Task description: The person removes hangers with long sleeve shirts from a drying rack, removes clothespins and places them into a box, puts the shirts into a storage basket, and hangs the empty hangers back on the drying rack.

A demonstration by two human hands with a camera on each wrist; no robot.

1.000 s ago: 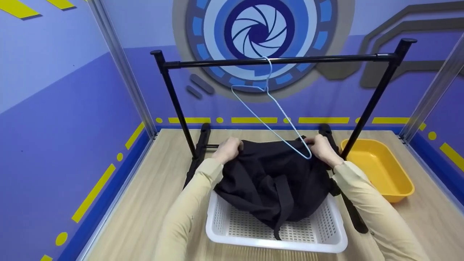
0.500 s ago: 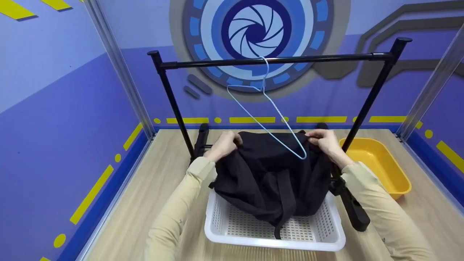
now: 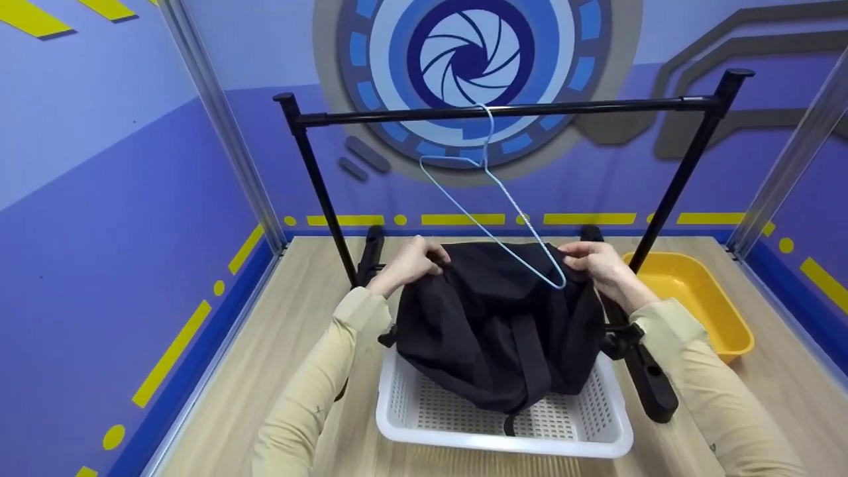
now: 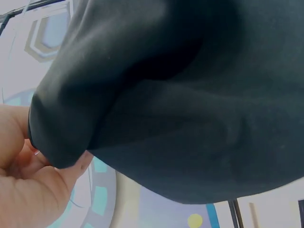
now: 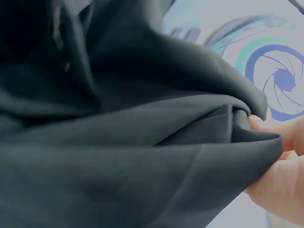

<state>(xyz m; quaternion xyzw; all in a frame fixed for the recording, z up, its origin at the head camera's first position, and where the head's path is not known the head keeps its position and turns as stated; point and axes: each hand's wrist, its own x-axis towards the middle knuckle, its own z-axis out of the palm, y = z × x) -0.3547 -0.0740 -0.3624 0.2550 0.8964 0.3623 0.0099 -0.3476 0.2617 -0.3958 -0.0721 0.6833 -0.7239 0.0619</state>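
Note:
A black garment (image 3: 490, 324) is stretched between both hands above a white basket, its lower folds and a strap-like strip hanging over it. Its exact kind cannot be told. The left hand (image 3: 414, 262) pinches the upper left edge; in the left wrist view the cloth (image 4: 190, 133) passes between thumb and fingers. At the upper right corner, the right hand (image 3: 599, 265) pinches the fabric, and the right wrist view shows bunched folds (image 5: 213, 118) at the fingertips. A light blue wire hanger (image 3: 493, 218) hangs from the rack's bar, its lower end in front of the garment.
The black clothes rack (image 3: 563, 108) stands over the table, its feet (image 3: 649, 391) beside the white perforated basket (image 3: 503, 442). A yellow basin (image 3: 715, 311) sits at the right. Printed blue and purple walls (image 3: 132, 199) enclose the table.
The garment's top edge has risen slightly and is pulled flatter between the hands. The right hand has moved a little outward, and the left hand's position has shifted slightly.

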